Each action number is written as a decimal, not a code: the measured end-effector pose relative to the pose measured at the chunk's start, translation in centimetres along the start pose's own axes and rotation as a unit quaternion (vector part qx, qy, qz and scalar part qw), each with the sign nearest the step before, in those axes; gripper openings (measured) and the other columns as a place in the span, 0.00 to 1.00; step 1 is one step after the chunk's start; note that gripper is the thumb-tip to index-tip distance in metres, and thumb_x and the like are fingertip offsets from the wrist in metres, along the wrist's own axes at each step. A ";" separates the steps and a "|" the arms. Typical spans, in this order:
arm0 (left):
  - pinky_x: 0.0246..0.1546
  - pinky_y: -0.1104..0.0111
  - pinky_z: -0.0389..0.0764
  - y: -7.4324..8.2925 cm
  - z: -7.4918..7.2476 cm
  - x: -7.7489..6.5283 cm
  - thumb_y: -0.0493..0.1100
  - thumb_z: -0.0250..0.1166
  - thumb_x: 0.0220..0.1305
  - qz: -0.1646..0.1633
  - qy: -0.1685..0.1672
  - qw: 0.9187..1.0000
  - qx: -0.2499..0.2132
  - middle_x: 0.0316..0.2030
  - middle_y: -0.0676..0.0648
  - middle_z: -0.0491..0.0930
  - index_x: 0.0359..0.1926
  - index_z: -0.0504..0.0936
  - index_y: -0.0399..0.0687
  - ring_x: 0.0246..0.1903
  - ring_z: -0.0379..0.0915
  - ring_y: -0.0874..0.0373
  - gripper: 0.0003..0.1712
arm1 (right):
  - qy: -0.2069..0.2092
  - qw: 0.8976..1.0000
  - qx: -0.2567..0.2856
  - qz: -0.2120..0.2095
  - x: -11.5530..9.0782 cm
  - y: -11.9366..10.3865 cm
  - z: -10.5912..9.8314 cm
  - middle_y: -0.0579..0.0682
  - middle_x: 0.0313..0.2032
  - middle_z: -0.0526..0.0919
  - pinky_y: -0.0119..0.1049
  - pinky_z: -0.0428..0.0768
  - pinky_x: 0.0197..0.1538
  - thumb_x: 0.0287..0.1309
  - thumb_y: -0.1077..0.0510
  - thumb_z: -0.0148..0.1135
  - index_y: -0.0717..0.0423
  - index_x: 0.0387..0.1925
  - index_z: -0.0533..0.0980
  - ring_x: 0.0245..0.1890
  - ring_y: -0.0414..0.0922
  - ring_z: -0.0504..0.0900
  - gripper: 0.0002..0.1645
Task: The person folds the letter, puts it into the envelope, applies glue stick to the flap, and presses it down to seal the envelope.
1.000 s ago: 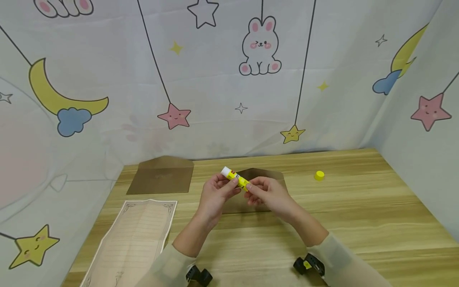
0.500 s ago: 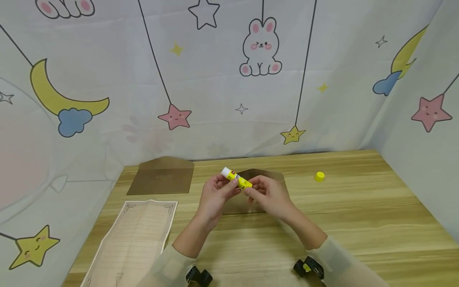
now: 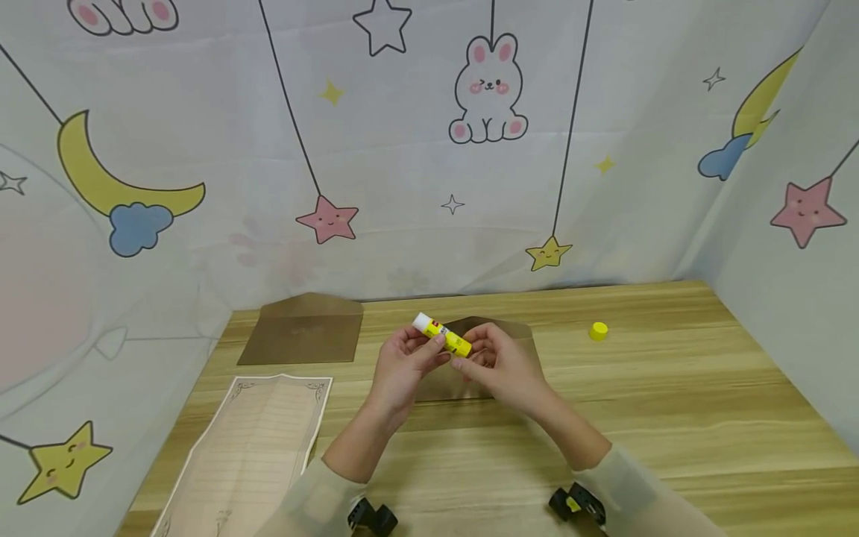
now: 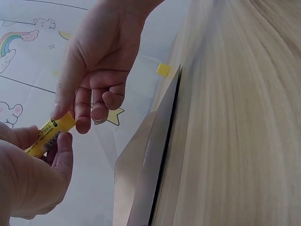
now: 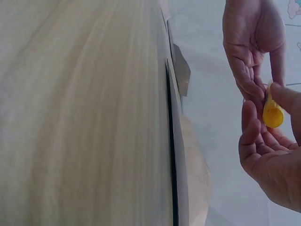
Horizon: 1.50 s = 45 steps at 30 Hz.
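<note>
My left hand (image 3: pixel 403 373) pinches a yellow glue stick (image 3: pixel 456 344) between thumb and fingers, its white end tilted up to the left. At the stick's lower yellow end, my right hand (image 3: pixel 506 369) has thumb and index finger curled loosely around the base. The right wrist view shows the round yellow base facing the camera, with the right thumb (image 5: pixel 284 99) against it. Both hands hover over a brown envelope (image 3: pixel 436 384), its flap raised toward the wall and its middle partly hidden by them. Off to the right stands the yellow cap (image 3: pixel 599 332).
A second brown envelope (image 3: pixel 302 339) lies at the back left of the wooden table (image 3: pixel 637 418). In front of it is a lined sheet of letter paper (image 3: pixel 255 440) with a decorated border. A patterned cloth (image 3: pixel 403 149) hangs behind the table.
The right thumb and fingers have loosened and shifted around the glue stick's base, uncovering more of its yellow end. The left hand keeps its hold in the same place.
</note>
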<state>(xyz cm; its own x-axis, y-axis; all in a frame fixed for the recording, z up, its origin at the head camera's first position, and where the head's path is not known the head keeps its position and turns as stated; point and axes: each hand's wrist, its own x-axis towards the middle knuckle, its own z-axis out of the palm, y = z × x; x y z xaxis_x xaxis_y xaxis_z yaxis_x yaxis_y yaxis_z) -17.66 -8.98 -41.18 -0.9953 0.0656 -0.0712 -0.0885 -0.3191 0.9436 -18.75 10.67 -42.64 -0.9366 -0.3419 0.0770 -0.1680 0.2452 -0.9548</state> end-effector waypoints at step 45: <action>0.52 0.63 0.86 -0.1 0.2 0.1 0.37 0.72 0.71 0.003 0.015 1.000 0.026 0.49 0.43 0.83 0.56 0.77 0.34 0.49 0.84 0.53 0.18 | -0.031 0.986 0.149 0.066 0.1 0.2 0.0 0.60 0.48 0.86 0.38 0.85 0.41 0.82 0.49 0.57 0.63 0.63 0.73 0.38 0.47 0.86 0.23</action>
<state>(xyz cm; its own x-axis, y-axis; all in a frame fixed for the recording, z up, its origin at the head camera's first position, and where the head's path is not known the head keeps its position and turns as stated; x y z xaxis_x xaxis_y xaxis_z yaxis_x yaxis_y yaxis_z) -17.74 -8.73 -41.23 -0.9967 0.0348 -0.0736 -0.0803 -0.2689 0.9598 -18.90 10.68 -42.78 -0.9219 -0.3823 -0.0633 0.0612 0.0176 -0.9980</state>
